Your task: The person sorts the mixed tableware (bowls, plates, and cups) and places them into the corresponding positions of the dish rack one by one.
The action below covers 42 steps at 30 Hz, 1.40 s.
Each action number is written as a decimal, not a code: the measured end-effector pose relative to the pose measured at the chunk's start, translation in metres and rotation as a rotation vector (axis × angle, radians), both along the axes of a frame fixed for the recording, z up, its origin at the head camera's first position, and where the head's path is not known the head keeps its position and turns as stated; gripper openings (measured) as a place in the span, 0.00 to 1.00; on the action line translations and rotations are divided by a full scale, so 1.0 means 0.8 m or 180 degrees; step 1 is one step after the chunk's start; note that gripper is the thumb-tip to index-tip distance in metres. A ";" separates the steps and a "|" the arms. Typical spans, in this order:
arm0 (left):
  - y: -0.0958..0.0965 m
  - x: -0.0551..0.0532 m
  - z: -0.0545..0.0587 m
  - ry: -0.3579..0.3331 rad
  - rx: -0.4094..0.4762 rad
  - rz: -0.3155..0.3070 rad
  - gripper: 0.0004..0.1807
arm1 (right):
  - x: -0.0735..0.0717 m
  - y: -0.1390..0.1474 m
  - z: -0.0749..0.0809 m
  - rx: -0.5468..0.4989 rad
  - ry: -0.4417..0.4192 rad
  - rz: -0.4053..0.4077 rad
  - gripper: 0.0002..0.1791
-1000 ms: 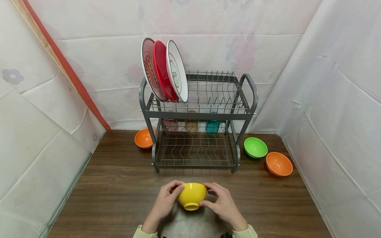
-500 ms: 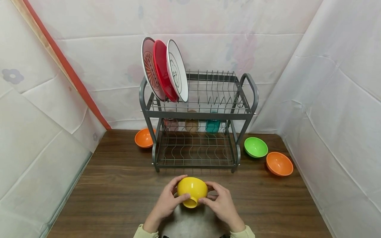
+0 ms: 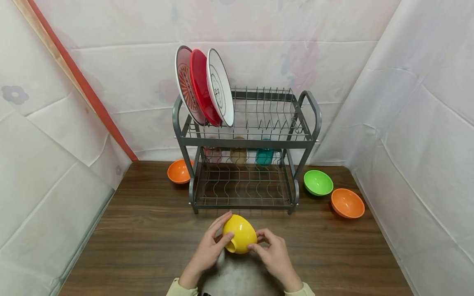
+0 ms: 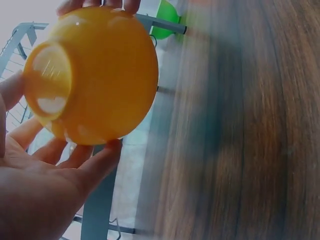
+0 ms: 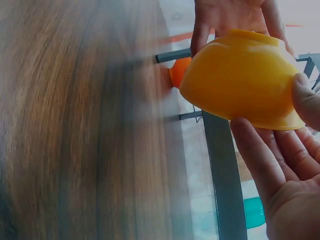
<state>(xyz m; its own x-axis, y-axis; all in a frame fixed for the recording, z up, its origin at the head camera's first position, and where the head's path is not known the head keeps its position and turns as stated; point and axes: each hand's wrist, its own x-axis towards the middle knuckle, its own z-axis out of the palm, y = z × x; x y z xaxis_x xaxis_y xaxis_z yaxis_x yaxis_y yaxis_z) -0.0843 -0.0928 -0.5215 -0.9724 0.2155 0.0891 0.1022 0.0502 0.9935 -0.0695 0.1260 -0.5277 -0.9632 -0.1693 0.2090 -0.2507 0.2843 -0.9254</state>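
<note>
A glossy yellow bowl is held between both hands in front of the dish rack, tipped so its outer side and foot ring face back toward the person. My left hand grips it from the left, thumb near the foot and fingers along the far side. On the right, my right hand pinches the rim between thumb and fingers. In the left wrist view, the underside of the bowl shows its round foot. The right wrist view catches the bowl side-on, its inside hidden.
Behind stands a grey two-tier dish rack. Its top tier carries a patterned plate, a red plate and a white plate. Tinted glasses, one teal, show behind the lower tier. Orange and green bowls flank the rack.
The yellow bowl has risen slightly away from the person and turned, its foot swinging toward the lower left. The left hand's fingers have moved up along its far side.
</note>
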 end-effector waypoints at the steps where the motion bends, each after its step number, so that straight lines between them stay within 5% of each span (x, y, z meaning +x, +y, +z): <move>1: 0.001 0.000 0.000 0.0028 -0.0040 -0.0007 0.27 | 0.001 -0.002 0.000 0.0006 0.0054 0.0013 0.11; 6: 0.004 0.000 -0.001 0.0103 -0.0155 -0.0003 0.29 | 0.005 -0.011 -0.003 -0.0038 0.0140 0.0119 0.09; 14: 0.014 0.004 0.001 -0.0062 -0.0316 0.0413 0.29 | 0.005 -0.022 -0.001 -0.0114 0.0167 0.0085 0.10; 23: 0.032 0.005 0.002 -0.0016 -0.0378 0.0485 0.48 | 0.003 -0.024 0.004 -0.0022 0.0263 0.0161 0.08; 29: 0.040 0.005 0.004 -0.0130 -0.0461 0.0664 0.50 | 0.005 -0.022 0.002 0.0011 0.0368 0.0299 0.10; 42: 0.048 -0.005 0.012 0.0045 -0.0538 0.0546 0.48 | 0.003 -0.014 -0.006 0.0017 0.0682 0.0198 0.11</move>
